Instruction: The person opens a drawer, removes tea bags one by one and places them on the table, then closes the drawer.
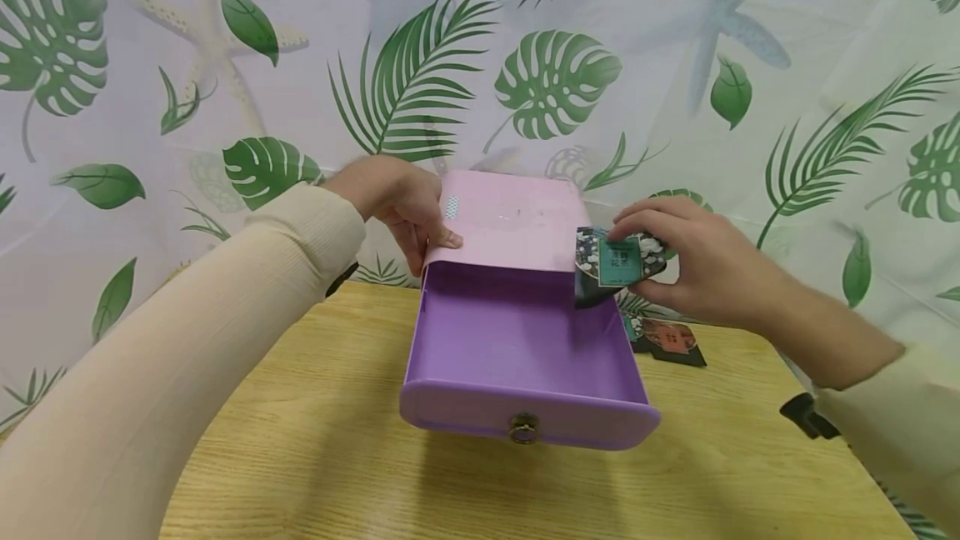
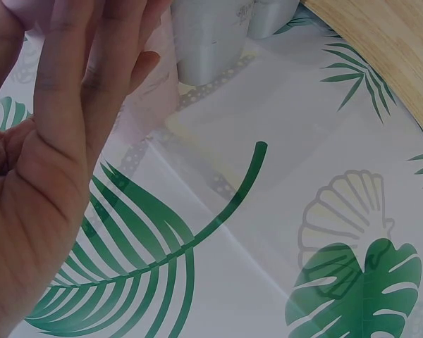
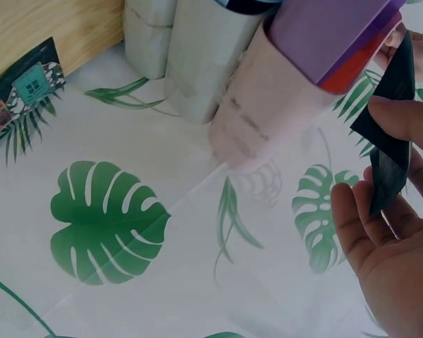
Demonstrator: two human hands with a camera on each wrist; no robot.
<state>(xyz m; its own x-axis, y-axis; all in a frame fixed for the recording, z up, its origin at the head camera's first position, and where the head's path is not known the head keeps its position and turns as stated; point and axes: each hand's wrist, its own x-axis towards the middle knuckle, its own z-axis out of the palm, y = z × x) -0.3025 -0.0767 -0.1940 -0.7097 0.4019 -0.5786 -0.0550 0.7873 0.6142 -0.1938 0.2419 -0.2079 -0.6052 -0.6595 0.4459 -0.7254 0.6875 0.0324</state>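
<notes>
In the head view a pink drawer box (image 1: 517,215) has its purple drawer (image 1: 517,348) pulled out toward me, with a small ring knob (image 1: 523,428) on its front. My left hand (image 1: 416,211) grips the box's left edge, thumb on the top and fingers down the side. Over the drawer's right rear corner, my right hand (image 1: 682,257) pinches a dark tea sachet (image 1: 619,263) with a teal label between thumb and fingers. The right wrist view shows the sachet's plain dark back (image 3: 391,105). The drawer's visible floor is bare.
More sachets, one with an orange label (image 1: 675,342), lie on the wooden table (image 1: 300,440) right of the drawer. Pale units (image 3: 211,63) stand beside the pink box in the right wrist view. A leaf-printed cloth (image 1: 420,40) hangs close behind.
</notes>
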